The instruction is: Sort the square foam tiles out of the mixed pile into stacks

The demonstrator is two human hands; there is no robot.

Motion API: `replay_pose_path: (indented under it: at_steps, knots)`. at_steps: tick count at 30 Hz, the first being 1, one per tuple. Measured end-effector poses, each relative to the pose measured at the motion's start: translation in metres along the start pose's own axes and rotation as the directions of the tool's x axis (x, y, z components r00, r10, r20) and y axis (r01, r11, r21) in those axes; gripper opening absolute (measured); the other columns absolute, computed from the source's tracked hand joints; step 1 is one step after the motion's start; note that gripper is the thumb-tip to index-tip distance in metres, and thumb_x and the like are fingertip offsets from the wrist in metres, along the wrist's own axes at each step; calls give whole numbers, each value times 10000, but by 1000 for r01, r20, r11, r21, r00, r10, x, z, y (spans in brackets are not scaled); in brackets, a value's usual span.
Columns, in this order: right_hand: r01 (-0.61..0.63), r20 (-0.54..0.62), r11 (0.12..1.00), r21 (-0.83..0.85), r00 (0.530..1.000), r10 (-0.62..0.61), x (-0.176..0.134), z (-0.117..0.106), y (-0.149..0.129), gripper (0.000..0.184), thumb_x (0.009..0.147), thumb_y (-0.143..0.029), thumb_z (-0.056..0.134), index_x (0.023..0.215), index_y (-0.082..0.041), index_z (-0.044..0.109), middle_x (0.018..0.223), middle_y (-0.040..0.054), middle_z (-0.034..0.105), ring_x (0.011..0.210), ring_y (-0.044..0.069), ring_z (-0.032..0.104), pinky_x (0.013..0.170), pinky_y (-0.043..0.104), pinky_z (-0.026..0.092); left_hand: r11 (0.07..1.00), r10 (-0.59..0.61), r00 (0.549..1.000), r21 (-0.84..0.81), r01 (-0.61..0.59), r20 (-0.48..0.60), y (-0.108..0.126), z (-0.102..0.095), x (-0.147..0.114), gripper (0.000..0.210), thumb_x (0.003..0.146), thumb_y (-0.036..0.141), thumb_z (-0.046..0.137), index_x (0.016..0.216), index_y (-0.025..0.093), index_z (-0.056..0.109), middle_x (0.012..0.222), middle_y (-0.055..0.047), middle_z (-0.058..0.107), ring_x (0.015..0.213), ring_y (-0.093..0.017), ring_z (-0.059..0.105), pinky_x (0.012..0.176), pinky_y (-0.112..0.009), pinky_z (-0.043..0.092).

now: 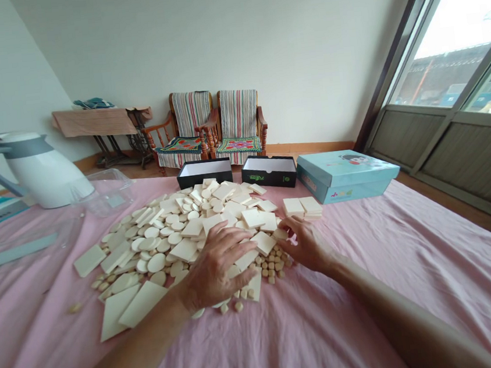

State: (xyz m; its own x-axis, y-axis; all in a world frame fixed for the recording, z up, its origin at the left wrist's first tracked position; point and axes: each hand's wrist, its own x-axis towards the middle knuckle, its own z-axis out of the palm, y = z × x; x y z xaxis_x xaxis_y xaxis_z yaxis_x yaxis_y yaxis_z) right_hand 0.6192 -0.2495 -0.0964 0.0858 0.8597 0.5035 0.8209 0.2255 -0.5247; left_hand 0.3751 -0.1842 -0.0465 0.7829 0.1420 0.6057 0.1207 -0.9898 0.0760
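At lower centre of the frame, the left hand (216, 262) is spread over the pile of pale pieces (180, 229); right of centre, the right hand (304, 245) pinches a round disc (280, 234). Beyond, mid-frame: two black boxes (271, 180); rightward, a blue box (345, 176).

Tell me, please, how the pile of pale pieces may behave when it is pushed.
The pile would probably spread, since its pieces overlap loosely. Its thin discs mostly lie flat, so they may slide rather than roll. The small blocks look separate and might scatter.
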Motion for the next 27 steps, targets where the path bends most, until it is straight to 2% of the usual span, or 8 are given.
replay_pose_path:
  at_steps: [2, 4, 8, 11, 15, 24, 27]
  knots:
    - [3, -3, 1000, -5, 1000, -3, -1, 2, 2, 74, 772, -181, 589, 825, -204, 542, 767, 9, 545, 704, 149, 516, 635, 270, 437, 997, 73, 991, -12, -72, 113, 7, -2, 1, 578, 801, 566, 627, 1251, 210, 563, 1295, -113, 586, 1235, -288, 487, 1107, -513, 248]
    - [-22, -1, 1000, -11, 1000, 22, -1, 2, 4, 71, 773, -187, 590, 827, -201, 546, 767, 9, 542, 684, 143, 516, 621, 267, 434, 991, 129, 967, -13, -130, 219, 16, -1, 3, 702, 775, 669, 583, 1310, 219, 517, 1360, -120, 537, 1284, -325, 427, 1115, -548, 195]
    - [-79, -4, 997, -11, 997, 79, -2, 3, 5, 88, 768, -210, 599, 840, -193, 552, 788, 12, 545, 632, 128, 519, 583, 256, 429, 984, 153, 918, 32, -177, 366, 27, 6, 3, 531, 897, 557, 488, 1318, 234, 500, 1372, -93, 525, 1288, -307, 410, 1116, -546, 172]
    - [-87, 2, 996, -6, 996, 87, -2, 4, 3, 81, 773, -213, 589, 842, -192, 552, 788, 9, 541, 632, 127, 534, 579, 250, 432, 980, 135, 916, 86, -180, 377, 29, 12, 3, 391, 943, 420, 465, 1274, 219, 524, 1325, -84, 554, 1280, -289, 408, 1112, -532, 185]
    - [-96, 8, 995, 0, 995, 96, -3, 5, 0, 89, 774, -209, 577, 858, -191, 553, 796, 9, 540, 632, 126, 541, 573, 246, 440, 976, 116, 915, 129, -178, 386, 30, 14, 4, 297, 939, 308, 461, 1192, 188, 560, 1294, -86, 565, 1284, -282, 395, 1117, -526, 192]
    - [-60, -30, 994, 89, 998, 63, -2, 5, 0, 158, 794, -202, 581, 951, -194, 573, 881, 40, 560, 713, 149, 572, 612, 267, 497, 969, 100, 925, 176, -175, 367, 33, 11, 6, 311, 838, 230, 589, 1146, 191, 573, 1289, -89, 563, 1262, -282, 425, 1110, -524, 246]
    - [-53, -32, 993, 106, 998, 57, -2, 5, 0, 164, 802, -207, 582, 965, -194, 571, 911, 49, 570, 728, 153, 581, 648, 287, 513, 966, 104, 934, 187, -176, 341, 31, 13, 5, 248, 839, 196, 586, 1087, 195, 593, 1285, -83, 568, 1252, -276, 437, 1109, -530, 255]
